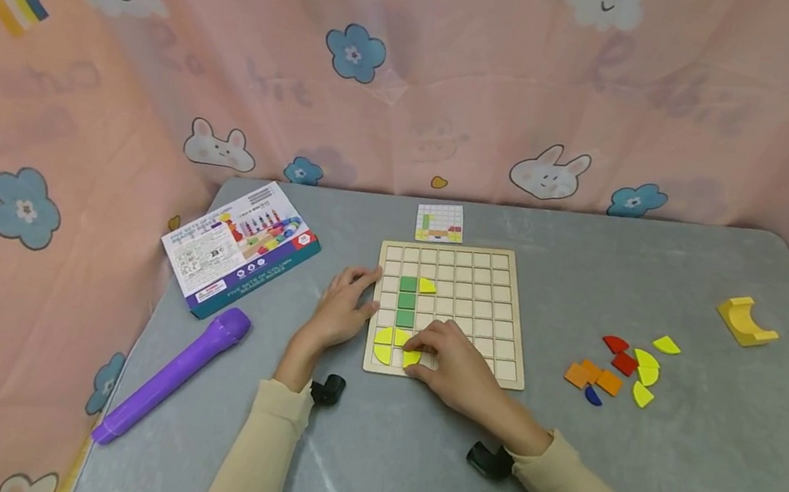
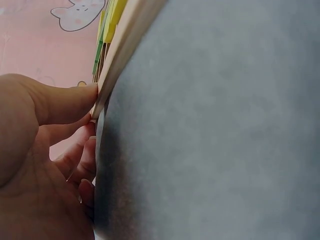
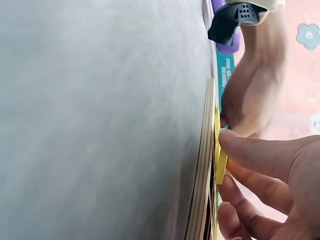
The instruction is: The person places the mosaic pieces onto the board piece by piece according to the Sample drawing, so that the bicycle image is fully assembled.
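A square wooden grid board (image 1: 482,292) lies on the grey table. Thumb and fingertips of my left hand (image 1: 341,306) touch its left edge, as the left wrist view shows up close. My right hand (image 1: 460,369) pinches a yellow quarter-circle piece (image 1: 411,358) at the board's near-left part; the right wrist view shows this yellow piece (image 3: 221,169) slightly tilted against the board. Beside it sit other yellow quarter-circles (image 1: 383,354), partly hidden by the fingers. Several green squares (image 1: 406,301) form a column above, with one yellow quarter-circle (image 1: 427,286) to their right.
A printed pattern card (image 1: 440,223) lies behind the board. At left are a box (image 1: 240,249) and a purple microphone-shaped object (image 1: 172,374). To the right lie loose orange squares (image 1: 576,375), red (image 1: 624,363), yellow (image 1: 642,394) and blue pieces (image 1: 593,396), plus a yellow curved block (image 1: 745,322).
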{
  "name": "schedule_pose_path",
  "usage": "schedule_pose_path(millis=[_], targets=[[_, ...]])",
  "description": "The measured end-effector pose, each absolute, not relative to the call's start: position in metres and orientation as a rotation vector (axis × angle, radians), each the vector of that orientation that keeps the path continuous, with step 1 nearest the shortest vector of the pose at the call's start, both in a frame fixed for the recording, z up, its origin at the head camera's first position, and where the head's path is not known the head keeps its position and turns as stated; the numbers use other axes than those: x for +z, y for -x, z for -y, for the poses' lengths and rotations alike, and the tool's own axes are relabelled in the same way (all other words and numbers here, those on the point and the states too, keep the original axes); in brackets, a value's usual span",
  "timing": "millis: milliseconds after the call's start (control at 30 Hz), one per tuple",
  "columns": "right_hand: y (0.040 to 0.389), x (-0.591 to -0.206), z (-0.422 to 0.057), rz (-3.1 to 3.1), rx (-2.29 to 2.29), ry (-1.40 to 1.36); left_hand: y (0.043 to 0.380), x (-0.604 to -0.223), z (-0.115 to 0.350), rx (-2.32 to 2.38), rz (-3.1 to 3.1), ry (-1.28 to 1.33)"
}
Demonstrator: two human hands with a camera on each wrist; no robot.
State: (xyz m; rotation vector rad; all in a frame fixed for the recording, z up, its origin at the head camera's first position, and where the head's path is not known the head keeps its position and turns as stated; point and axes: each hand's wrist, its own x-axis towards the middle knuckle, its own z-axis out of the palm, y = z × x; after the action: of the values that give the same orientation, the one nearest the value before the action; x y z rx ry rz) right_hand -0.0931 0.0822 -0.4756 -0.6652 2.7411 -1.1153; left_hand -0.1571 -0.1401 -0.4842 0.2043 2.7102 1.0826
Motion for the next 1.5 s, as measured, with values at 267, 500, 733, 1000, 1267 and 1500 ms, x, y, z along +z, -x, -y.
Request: schedule_pose_path(millis=[267, 500, 733, 1000, 1267, 1500], targets=[[0.097, -0.476, -0.066, -2.751, -1.069, 0.668, 0.158, -0.486, 0.141, 1.085, -2.708, -0.203], [0.098, -0.476, -0.065, -2.759, -1.074, 0.659, 0.158, -0.486, 0.141, 1.094, -2.714, -0.216], [0.098, -0.476, -0.069, -2.767, -1.097, 0.628, 0.158, -0.484, 0.141, 1.079, -2.703, -0.198], [0.095, -0.474, -0.1, -2.763, -1.161, 0.499, 0.159, -0.486, 0.142, 1.099, -2.702, -0.214], [0.095, -0.474, -0.162, -2.812, -1.199, 0.373, 0.158, -0.485, 0.14, 1.103, -2.699, -0.218], [0.091, -0.475, -0.21, -2.922, -1.124, 0.288, 0.157, -0.483, 0.14, 1.114, -2.697, -0.212]])
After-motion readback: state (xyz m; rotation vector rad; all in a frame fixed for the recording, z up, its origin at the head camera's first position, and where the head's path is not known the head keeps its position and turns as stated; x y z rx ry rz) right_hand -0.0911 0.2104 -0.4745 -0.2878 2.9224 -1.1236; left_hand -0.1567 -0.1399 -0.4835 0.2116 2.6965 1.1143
